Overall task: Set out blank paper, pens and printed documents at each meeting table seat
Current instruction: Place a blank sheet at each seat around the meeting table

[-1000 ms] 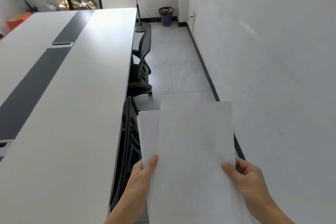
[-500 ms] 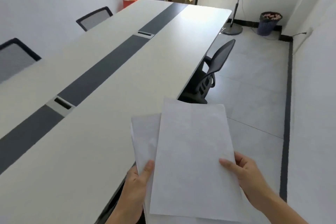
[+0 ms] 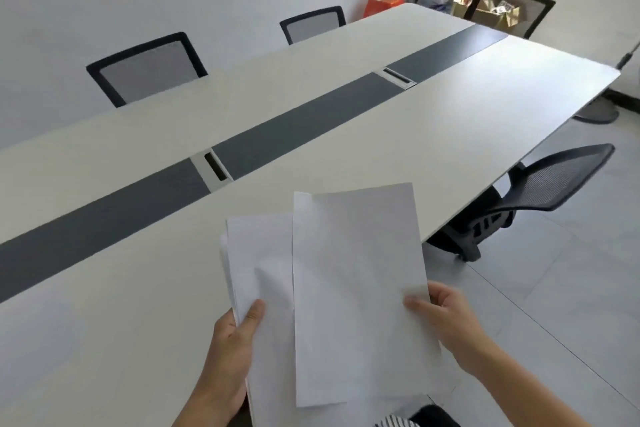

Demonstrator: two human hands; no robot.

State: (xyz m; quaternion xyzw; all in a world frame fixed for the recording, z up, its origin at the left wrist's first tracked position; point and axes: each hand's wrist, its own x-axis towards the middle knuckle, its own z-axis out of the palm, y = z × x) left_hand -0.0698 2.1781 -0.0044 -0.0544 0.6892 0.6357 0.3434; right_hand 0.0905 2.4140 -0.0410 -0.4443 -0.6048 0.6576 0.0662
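I hold blank white paper over the near edge of a long white meeting table point(image 3: 346, 135). My left hand point(image 3: 232, 354) grips a small stack of sheets point(image 3: 259, 263) at its lower left. My right hand point(image 3: 446, 319) pinches the right edge of a single top sheet point(image 3: 356, 288), which is slid to the right and slightly above the stack. No pens or printed documents show on the table.
A dark strip with two cable slots point(image 3: 216, 166) point(image 3: 398, 77) runs down the table's middle. Two mesh chairs point(image 3: 149, 68) point(image 3: 313, 22) stand along the far side, one point(image 3: 509, 7) at the end, one point(image 3: 540, 184) pushed under on my side. Bags and boxes point(image 3: 384, 3) fill the far corner.
My view has swung left from the wall and floor to the whole table. The papers now hang over the tabletop, and the top sheet has shifted further right off the stack.
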